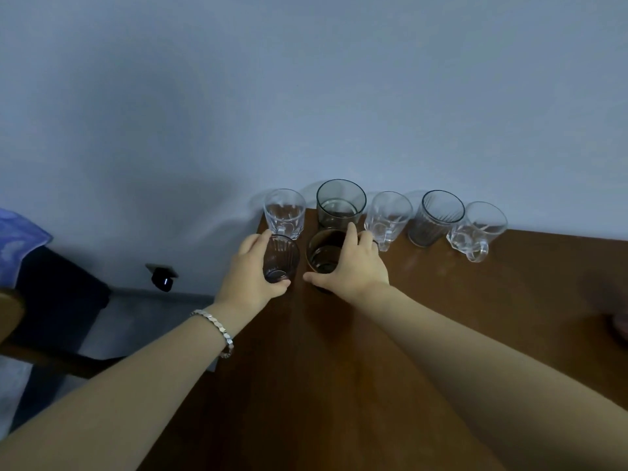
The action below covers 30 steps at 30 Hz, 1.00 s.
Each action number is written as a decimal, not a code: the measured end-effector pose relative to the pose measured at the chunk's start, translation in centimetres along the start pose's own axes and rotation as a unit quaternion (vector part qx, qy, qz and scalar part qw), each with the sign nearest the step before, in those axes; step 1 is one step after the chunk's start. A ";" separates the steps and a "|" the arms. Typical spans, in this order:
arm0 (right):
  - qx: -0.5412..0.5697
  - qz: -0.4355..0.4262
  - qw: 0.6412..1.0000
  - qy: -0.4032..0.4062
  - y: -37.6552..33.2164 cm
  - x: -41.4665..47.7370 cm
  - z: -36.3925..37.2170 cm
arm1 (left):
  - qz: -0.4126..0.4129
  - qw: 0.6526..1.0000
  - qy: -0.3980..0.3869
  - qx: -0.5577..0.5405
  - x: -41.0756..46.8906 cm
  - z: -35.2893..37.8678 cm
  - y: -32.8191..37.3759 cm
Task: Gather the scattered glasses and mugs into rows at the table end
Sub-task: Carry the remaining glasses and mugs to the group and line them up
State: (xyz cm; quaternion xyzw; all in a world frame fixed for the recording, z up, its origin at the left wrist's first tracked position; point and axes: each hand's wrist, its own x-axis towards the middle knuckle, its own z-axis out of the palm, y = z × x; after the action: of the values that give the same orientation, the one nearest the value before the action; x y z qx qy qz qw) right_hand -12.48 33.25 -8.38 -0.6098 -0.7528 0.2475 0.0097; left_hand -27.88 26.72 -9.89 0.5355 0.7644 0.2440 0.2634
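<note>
Along the wall at the far end of the brown table (441,317) stands a row: a clear mug (284,212), a tall grey tumbler (341,202), a second clear mug (389,215), a dark ribbed glass (436,217) and a third clear mug (477,229). In front of that row, my left hand (248,270) grips a dark ribbed glass (281,258) at the table's left corner. My right hand (353,266) wraps an amber-tinted tumbler (324,256) just to its right. Both glasses stand upright, close together, and seem to rest on the table.
The table's left edge runs close to my left hand, with floor below. A small black device (163,275) sits low by the wall at left. A dark chair with blue cloth (20,246) stands at the far left. A dark object (620,326) shows at the right edge.
</note>
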 end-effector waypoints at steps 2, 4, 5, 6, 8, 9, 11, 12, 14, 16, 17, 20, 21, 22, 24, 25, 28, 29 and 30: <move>0.013 0.002 1.000 -0.004 0.5 -1.0 -0.1 | -0.013 1.000 -0.007 0.005 -0.2 0.0 0.3; 0.015 0.019 0.999 -0.032 1.7 -2.6 -0.6 | -0.028 0.999 -0.019 0.040 -1.0 -0.1 0.7; 0.003 0.025 0.998 -0.064 2.6 -3.5 -1.0 | -0.034 0.997 -0.015 0.069 -1.6 0.0 1.2; -0.015 0.029 0.994 -0.104 3.8 -4.5 -1.3 | -0.034 0.994 -0.004 0.102 -2.5 0.0 1.9; -0.045 0.033 0.983 -0.173 6.2 -6.6 -1.9 | -0.009 0.987 0.010 0.160 -4.6 0.1 3.3; -0.051 0.035 0.979 -0.196 7.9 -8.3 -2.6 | 0.015 0.984 -0.006 0.179 -6.0 0.4 4.7; -0.062 0.044 0.968 -0.238 10.1 -10.5 -3.1 | 0.031 0.978 -0.082 0.188 -7.5 1.0 5.8; -0.068 0.048 0.966 -0.246 11.1 -11.6 -3.4 | 0.026 0.971 -0.136 0.193 -8.3 1.3 6.4; -0.072 0.061 0.966 -0.241 14.4 -15.1 -4.9 | 0.019 0.950 -0.237 0.204 -10.7 2.8 9.0; -0.069 0.076 0.969 -0.224 18.0 -18.5 -6.5 | 0.027 0.932 -0.293 0.212 -13.1 4.9 11.8; -0.066 0.082 0.972 -0.212 20.0 -20.2 -7.3 | 0.038 0.927 -0.306 0.212 -14.3 6.1 13.4; -0.055 0.102 0.981 -0.159 26.6 -24.9 -9.9 | 0.064 0.926 -0.320 0.190 -17.9 10.2 18.1; -0.050 0.112 0.983 -0.138 28.9 -26.4 -10.7 | 0.071 0.926 -0.321 0.184 -19.1 11.5 19.6; -0.047 0.124 0.984 -0.116 31.2 -27.7 -11.6 | 0.078 0.927 -0.320 0.180 -20.2 12.8 21.0; -0.045 0.155 0.984 -0.070 35.5 -29.9 -13.0 | 0.086 0.930 -0.314 0.173 -22.2 15.2 23.6; -0.039 0.170 0.984 -0.045 37.5 -30.7 -13.7 | 0.085 0.930 -0.312 0.172 -23.3 16.2 24.7; -0.012 0.196 0.980 0.015 43.2 -31.2 -15.1 | 0.075 0.932 -0.309 0.175 -26.2 19.1 27.2; -0.003 0.197 0.980 0.020 44.7 -30.8 -15.4 | 0.071 0.932 -0.306 0.179 -27.0 19.9 27.8; 0.009 0.198 0.980 0.023 46.0 -30.2 -15.7 | 0.065 0.934 -0.301 0.182 -27.6 20.6 28.3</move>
State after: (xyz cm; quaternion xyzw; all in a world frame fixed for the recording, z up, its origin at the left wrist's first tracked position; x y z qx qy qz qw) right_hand 42.23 17.18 -3.58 -0.7520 -0.6147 0.2373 -0.0168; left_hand 13.25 11.14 -2.72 0.6711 0.6441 -0.0554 0.3628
